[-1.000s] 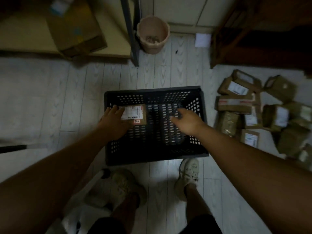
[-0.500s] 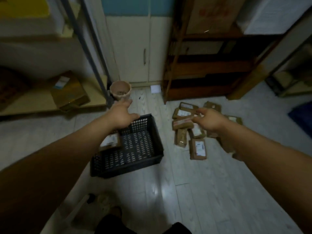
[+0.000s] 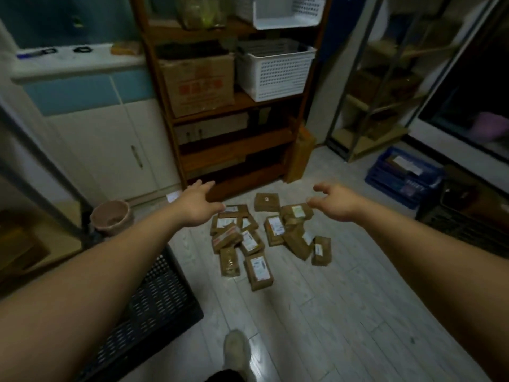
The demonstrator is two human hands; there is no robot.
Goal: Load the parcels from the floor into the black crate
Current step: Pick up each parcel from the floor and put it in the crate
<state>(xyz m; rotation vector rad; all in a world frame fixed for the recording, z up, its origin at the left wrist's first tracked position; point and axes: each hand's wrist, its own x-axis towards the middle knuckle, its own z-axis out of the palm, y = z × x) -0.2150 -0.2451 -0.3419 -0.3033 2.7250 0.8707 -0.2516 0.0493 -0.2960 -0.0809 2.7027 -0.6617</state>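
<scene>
Several brown parcels with white labels lie in a loose pile (image 3: 259,238) on the pale wooden floor, in front of a wooden shelf unit. The nearest parcel (image 3: 259,271) lies at the pile's front edge. The black crate (image 3: 159,299) stands at the lower left, mostly hidden under my left forearm. My left hand (image 3: 197,206) is stretched out above the pile's far left side, fingers apart, empty. Over the pile's far right side hovers my right hand (image 3: 337,201), fingers spread and slightly curled, holding nothing.
A tall wooden shelf unit (image 3: 234,150) with a cardboard box and white baskets stands behind the pile. A pink bucket (image 3: 111,216) sits at left. A blue crate (image 3: 405,176) and a dark crate (image 3: 462,219) stand at right. My shoe (image 3: 237,351) is near the bottom.
My left hand let go of a parcel in the black crate. The view swung up and right from the crate to the pile, and both empty hands now reach over the parcels.
</scene>
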